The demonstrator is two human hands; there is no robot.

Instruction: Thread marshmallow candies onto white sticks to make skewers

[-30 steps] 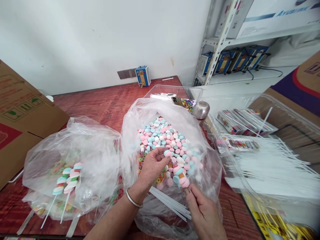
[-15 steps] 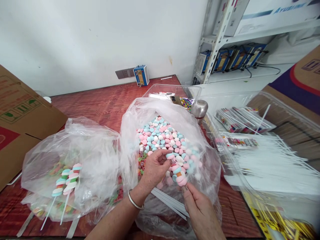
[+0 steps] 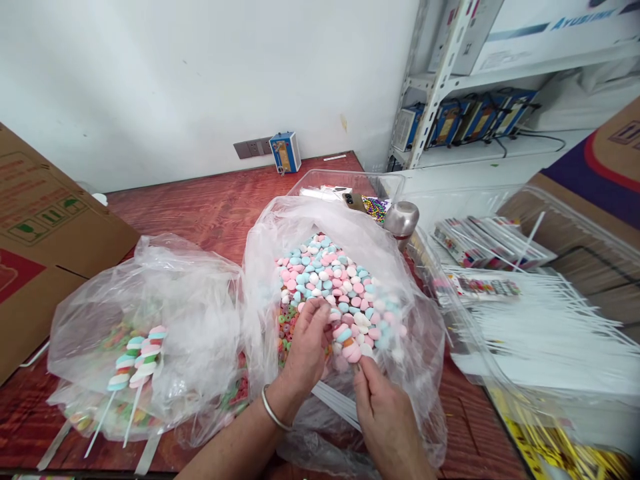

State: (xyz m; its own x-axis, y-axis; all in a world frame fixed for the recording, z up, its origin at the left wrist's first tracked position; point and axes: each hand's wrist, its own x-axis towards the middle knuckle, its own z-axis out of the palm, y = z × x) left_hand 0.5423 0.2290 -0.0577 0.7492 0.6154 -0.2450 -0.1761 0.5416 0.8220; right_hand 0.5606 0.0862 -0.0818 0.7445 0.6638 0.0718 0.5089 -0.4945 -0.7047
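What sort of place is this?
Probably a small candy workshop: pink, blue and white round candies in a clear plastic bag, striped candy stacks on white sticks, a brown cardboard carton.

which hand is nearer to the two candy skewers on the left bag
Left. The left hand is well to the right of the candy skewers; the right hand is farther right, gripping a third skewer near its bottom.

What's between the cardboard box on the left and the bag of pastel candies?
Beside the bag of pastel candies lies another clear plastic bag, with two candy sticks on it; the head view shows this.
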